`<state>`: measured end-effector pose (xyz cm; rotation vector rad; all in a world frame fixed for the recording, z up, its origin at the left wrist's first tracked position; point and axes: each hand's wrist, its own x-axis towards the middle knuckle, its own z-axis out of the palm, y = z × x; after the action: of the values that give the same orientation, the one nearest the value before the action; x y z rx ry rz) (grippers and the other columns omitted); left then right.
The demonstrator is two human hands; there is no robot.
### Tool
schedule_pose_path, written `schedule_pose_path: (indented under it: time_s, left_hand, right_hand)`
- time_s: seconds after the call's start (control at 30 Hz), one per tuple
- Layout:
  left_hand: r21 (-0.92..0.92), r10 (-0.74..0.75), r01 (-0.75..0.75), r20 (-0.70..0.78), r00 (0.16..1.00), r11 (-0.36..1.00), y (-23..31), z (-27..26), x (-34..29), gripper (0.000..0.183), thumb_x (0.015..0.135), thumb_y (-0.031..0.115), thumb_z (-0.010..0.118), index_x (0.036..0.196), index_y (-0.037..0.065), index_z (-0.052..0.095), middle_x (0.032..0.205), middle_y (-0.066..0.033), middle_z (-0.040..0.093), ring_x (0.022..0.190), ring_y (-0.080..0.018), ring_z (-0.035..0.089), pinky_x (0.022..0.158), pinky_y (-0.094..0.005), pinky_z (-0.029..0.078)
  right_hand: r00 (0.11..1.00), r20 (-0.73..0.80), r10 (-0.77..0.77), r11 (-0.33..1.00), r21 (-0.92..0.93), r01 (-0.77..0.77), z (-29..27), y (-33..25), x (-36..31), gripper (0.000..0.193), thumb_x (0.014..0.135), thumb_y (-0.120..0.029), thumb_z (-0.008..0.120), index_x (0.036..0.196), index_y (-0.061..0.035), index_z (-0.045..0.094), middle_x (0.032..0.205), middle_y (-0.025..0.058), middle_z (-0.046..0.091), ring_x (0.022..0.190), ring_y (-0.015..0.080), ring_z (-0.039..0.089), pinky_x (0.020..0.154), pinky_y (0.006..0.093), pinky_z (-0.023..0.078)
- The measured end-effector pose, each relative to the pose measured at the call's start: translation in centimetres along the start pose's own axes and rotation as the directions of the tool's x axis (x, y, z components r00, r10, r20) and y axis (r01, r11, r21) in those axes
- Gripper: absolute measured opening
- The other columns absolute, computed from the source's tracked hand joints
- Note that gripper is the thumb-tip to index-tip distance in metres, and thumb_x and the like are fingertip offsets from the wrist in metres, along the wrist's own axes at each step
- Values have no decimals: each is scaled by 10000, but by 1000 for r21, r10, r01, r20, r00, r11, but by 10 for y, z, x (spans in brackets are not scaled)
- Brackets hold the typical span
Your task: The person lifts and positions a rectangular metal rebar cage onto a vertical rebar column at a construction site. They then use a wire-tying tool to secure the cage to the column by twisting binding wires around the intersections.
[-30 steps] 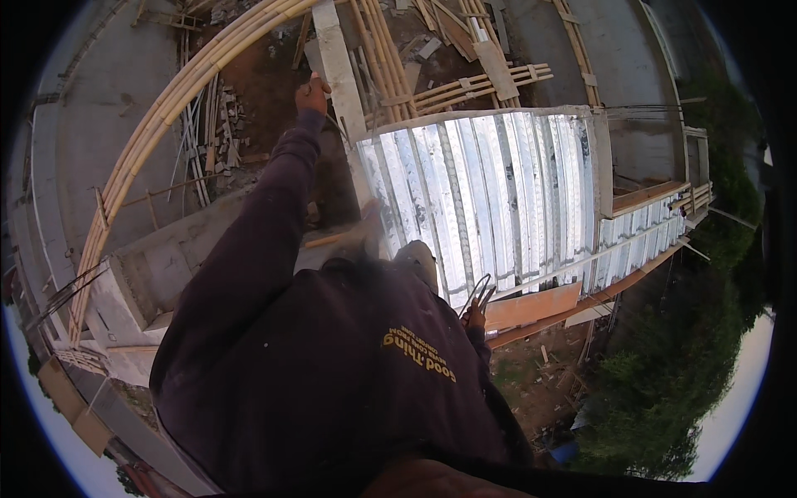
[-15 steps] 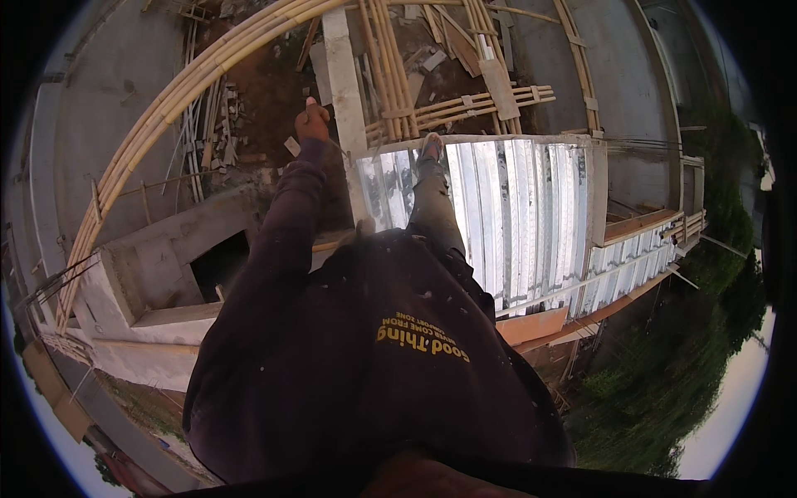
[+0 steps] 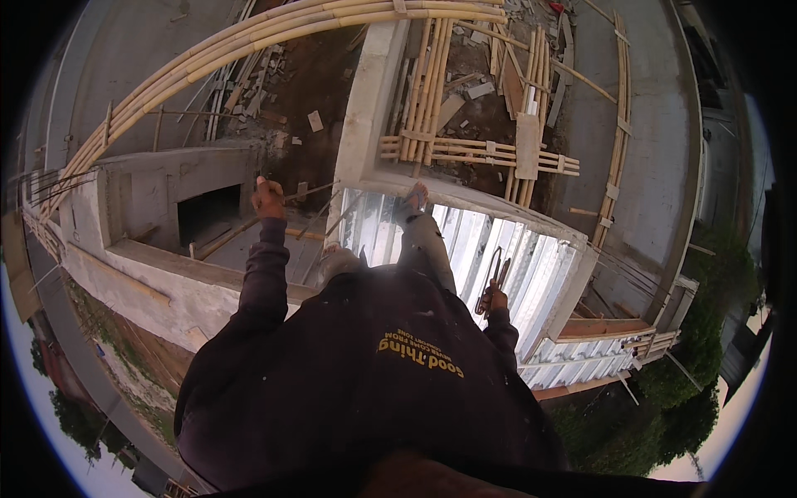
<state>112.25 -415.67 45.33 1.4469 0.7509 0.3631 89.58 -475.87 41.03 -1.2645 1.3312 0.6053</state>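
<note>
in the head view, the two hands are seen well apart. a thin metal tool (image 3: 505,269) is held by the right hand (image 3: 496,296), with the fingers wrapped around its lower part. the long thin bars of the tool are pointed up and away, but what kind of tool it is cannot be told. it is held above a shiny sheet of ridged metal (image 3: 465,236). the left hand (image 3: 267,197) is held out to the left with its fingers bent; whether anything is gripped in it cannot be told. near it in the view, a dark opening (image 3: 212,209) is seen in a gray wall (image 3: 166,295). one foot (image 3: 418,197) is set at the far edge of the metal sheet, near a concrete beam (image 3: 368,116). a dark sweater (image 3: 349,390) with yellow print is worn. past the sheet, bundles of bamboo poles (image 3: 427,91) are laid across one another over brown dirt (image 3: 324,70), where pale bits (image 3: 315,121) are scattered. green trees (image 3: 664,407) are seen at the lower right.
</note>
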Motion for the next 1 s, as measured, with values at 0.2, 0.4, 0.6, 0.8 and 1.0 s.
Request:
schedule_pose_path:
  time_s: [0.2,0.4,0.6,0.8,1.0]
  left_hand:
    - [69,-63,70,-104,993,995,-5,1,-12,631,957,569,505,582,66,578,552,-22,527,468,-123,450,461,-303,328]
    - [63,-58,64,-105,993,996,-6,-6,-17,643,1002,553,430,648,45,599,544,-23,506,488,-122,459,491,-295,355]
    - [43,-82,85,-75,994,995,-9,-4,-20,598,1021,532,408,899,-7,638,601,-31,542,582,-146,542,614,-299,468]
    - [272,-134,157,-101,986,949,-5,-4,-8,592,1014,549,390,1242,39,586,863,-80,653,784,-163,625,637,-312,493]
    - [273,-484,529,-218,847,803,0,-20,-19,634,976,621,402,1167,62,633,818,-88,647,559,-165,602,501,-271,458]
  right_hand:
    - [998,-4,-57,996,68,57,-37,-118,-5,382,946,-396,608,747,-78,535,514,12,407,372,152,378,353,321,330]
    - [995,-21,-97,995,2,97,-19,-173,2,365,934,-381,627,740,-85,539,505,19,434,348,150,377,315,341,351]
    - [970,52,-238,957,-158,244,17,-224,17,333,910,-348,658,765,-55,594,545,27,518,413,140,477,365,268,335]
    - [924,215,-315,875,-311,371,83,-319,38,338,906,-340,640,795,-21,619,562,60,571,450,189,563,388,321,441]
    - [883,423,-201,955,-116,273,225,-467,56,320,920,-279,635,1006,29,649,712,84,654,581,223,672,486,332,537]
